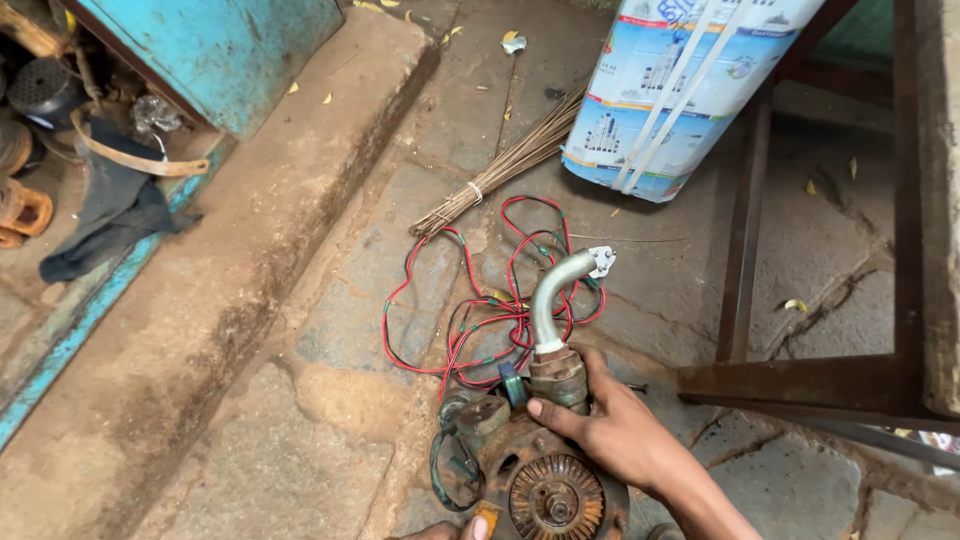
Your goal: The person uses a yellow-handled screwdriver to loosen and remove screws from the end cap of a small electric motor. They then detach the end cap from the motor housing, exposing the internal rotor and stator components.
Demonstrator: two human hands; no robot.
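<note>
Rusty and dark, the motor (pixel 535 475) sits on the stone floor (pixel 300 440) at the bottom of the view. The right hand (pixel 610 425) rests against its brown pipe fitting (pixel 558 375), fingers (pixel 560 415) lying loosely spread across the fitting and casing. Only fingertips of the left hand (pixel 450 530) show; their grip cannot be told. Red wires (pixel 470 300) coil just behind.

roadside repair workshop, worn stone floor (pixel 330 330), rusty pump motor (pixel 535 470), tangled wires (pixel 480 310), scrap parts (pixel 30 150) under blue bench (pixel 220 50)
</note>
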